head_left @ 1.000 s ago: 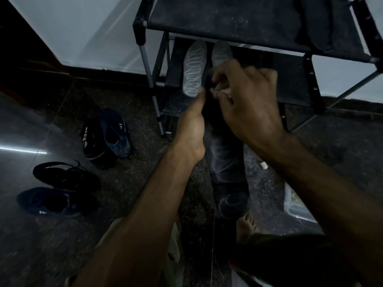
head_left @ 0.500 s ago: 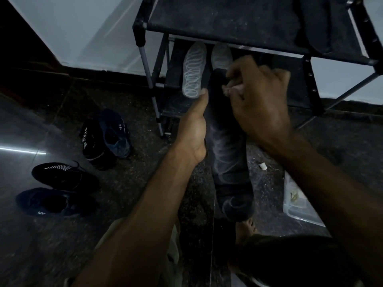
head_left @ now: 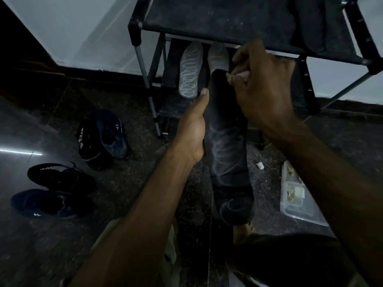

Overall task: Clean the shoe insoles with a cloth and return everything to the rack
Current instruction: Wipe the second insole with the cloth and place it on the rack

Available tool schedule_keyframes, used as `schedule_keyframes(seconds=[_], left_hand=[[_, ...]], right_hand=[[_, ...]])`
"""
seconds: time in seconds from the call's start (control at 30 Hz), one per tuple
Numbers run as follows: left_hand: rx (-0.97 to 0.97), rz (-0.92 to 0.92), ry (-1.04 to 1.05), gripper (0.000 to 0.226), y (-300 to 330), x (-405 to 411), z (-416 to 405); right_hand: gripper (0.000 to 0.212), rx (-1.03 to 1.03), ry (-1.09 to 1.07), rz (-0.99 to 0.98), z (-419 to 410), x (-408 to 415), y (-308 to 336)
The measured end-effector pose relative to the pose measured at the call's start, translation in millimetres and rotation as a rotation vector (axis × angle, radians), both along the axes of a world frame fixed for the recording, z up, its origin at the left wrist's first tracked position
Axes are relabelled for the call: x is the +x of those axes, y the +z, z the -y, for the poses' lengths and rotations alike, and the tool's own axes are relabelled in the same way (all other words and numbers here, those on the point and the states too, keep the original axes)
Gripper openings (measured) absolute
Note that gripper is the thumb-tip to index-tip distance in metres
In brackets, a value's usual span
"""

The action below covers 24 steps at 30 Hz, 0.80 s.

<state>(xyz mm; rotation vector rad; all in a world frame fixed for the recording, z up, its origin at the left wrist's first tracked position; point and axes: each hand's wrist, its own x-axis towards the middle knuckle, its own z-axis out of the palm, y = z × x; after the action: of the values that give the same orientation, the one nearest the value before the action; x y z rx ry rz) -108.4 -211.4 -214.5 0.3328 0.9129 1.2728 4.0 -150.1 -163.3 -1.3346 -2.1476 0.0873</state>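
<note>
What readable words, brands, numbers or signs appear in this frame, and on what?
No readable text.
Near navy shoe: small white zigzag mark, not lettering.
Far blue shoe: a similar small white mark, too small to read.
Dark insole in the hands: pale worn swirls only.
Clear container: nothing legible.

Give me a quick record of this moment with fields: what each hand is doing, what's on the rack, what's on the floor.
left hand: grips the dark insole along its left edge
right hand: fingers curled at the insole's top end
rack: two pale insoles on the lower shelf
floor: four dark shoes at left, a clear box at right
</note>
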Motion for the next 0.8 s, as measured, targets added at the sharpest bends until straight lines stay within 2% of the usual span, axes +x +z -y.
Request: schedule_keyframes(seconds=[0.1,0.23,0.4,0.63,0.8], left_hand=[[0.005,-0.002,0.011,0.043,1,0,0],[0.01,-0.055,0.02,0.042,0,-2,1],[0.025,-0.065,0.005,0.037,2,1,1],[0.031,-0.021,0.032,0.042,-5,-4,-1],[0.052,0.057,0.042,0.042,-8,-3,-4]], right_hand=[[0.023,-0.003,0.043,-0.027,4,-14,3],[0.022,0.07,0.136,0.054,19,-23,-3],[0.021,0.032,0.008,0.02,0,1,0],[0.014,0.087,0.145,0.018,38,-18,-10],[0.017,0.06,0.032,0.0,8,-3,-2]])
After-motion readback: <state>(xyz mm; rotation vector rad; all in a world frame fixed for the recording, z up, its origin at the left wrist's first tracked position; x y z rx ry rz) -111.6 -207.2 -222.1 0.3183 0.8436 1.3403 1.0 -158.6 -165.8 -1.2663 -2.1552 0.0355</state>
